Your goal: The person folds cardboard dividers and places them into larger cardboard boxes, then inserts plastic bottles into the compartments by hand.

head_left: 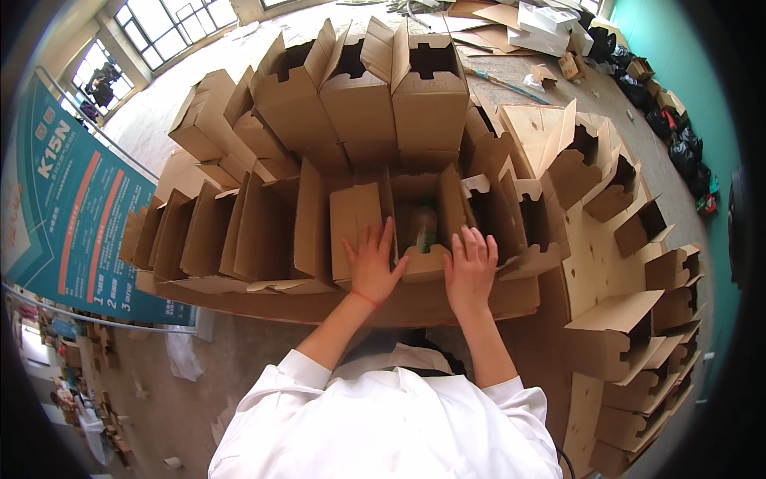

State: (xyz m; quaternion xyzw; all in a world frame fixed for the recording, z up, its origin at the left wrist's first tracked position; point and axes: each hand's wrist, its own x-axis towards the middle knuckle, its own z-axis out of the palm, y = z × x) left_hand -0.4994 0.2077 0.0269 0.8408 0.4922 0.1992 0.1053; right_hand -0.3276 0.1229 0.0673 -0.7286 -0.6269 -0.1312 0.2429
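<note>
In the middle of the row before me stands an open cardboard box (425,266) with a clear bottle (423,225), greenish in places, inside it. Just left of it is a carton (357,209) with its top folded closed. My left hand (373,262) lies with fingers stretched over the closed carton's near right part, the thumb reaching toward the open box. At the open box's right wall, my right hand (471,267) rests with straight fingers near its front corner. Neither hand grasps anything that I can see. The bottle's lower part is partly hidden by the box front.
Several open cartons (209,239) line the left, and taller ones (355,112) stand behind. On the right, more open cartons (598,351) sit on a plywood board (602,247). A teal banner (80,215) stands left; black bags (682,152) lie along the right wall.
</note>
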